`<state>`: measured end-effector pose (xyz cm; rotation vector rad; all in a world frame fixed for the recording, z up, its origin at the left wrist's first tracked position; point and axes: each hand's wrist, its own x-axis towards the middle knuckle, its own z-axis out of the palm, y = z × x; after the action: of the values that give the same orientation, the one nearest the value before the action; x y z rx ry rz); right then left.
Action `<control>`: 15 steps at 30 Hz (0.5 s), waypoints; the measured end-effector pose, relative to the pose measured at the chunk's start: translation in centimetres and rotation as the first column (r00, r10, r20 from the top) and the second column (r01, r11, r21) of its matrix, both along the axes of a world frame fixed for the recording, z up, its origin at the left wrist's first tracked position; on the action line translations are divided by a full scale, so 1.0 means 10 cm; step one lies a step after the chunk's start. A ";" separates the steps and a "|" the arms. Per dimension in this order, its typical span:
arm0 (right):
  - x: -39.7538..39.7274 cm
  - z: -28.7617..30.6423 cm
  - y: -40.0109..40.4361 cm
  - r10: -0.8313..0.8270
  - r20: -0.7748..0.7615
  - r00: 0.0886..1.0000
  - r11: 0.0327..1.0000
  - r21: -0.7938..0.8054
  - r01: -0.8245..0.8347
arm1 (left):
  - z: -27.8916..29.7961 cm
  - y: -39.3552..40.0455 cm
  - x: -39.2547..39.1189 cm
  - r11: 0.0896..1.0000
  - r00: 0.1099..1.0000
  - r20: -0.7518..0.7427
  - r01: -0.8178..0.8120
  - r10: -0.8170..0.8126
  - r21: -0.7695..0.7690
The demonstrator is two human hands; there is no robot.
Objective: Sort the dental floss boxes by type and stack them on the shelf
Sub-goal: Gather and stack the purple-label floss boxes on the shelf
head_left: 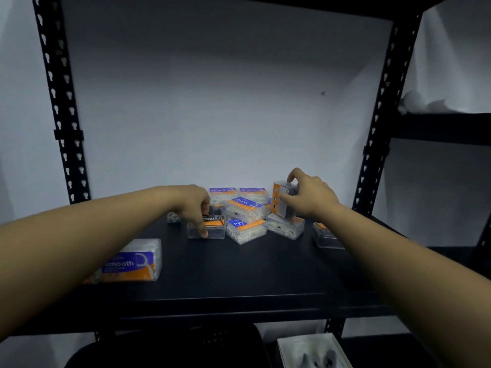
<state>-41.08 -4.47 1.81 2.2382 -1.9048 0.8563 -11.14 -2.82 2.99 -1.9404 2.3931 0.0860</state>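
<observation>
Head view: both hands down on the black shelf [265, 266], working a jumble of floss boxes.

At seven o'clock lies a "Smooth" box [132, 260]; right hand [309, 197] at one o'clock grips an upright orange-edged box [282, 199]; left hand [195, 208] pinches the "Charcoal" box [212, 227]; two "Round" boxes [245, 208] stacked at centre, two more "Smooth" boxes [223, 193] behind.

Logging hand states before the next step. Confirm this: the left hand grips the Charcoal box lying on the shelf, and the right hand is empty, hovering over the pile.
One part is wrong. The right hand is not empty: its fingers hold a dark floss box turned on end above the pile. The head view shows it. The rest stands: the left hand grips the Charcoal box lying on the shelf.
</observation>
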 end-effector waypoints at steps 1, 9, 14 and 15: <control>0.01 0.02 0.01 -0.005 -0.007 1.000 1.000 -0.009 0.005 | 0.02 0.00 0.00 1.000 1.000 -0.013 0.002 -0.002 0.004; 0.26 0.27 -0.01 0.024 -0.098 0.995 0.988 -0.153 -0.038 | 0.30 -0.11 0.04 0.991 0.982 -0.186 0.008 -0.032 -0.131; 0.60 0.44 -0.12 0.166 -0.113 0.980 0.976 -0.121 -0.179 | 0.33 -0.29 0.04 0.984 0.966 -0.255 0.001 -0.047 -0.179; 0.67 0.47 -0.16 0.191 -0.164 0.968 0.974 -0.090 -0.208 | 0.34 -0.33 0.04 0.982 0.962 -0.269 -0.001 -0.050 -0.187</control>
<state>-34.42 -6.07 6.55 2.3836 -1.5505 0.7616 -10.79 -6.13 6.42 -2.1006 2.6868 0.1434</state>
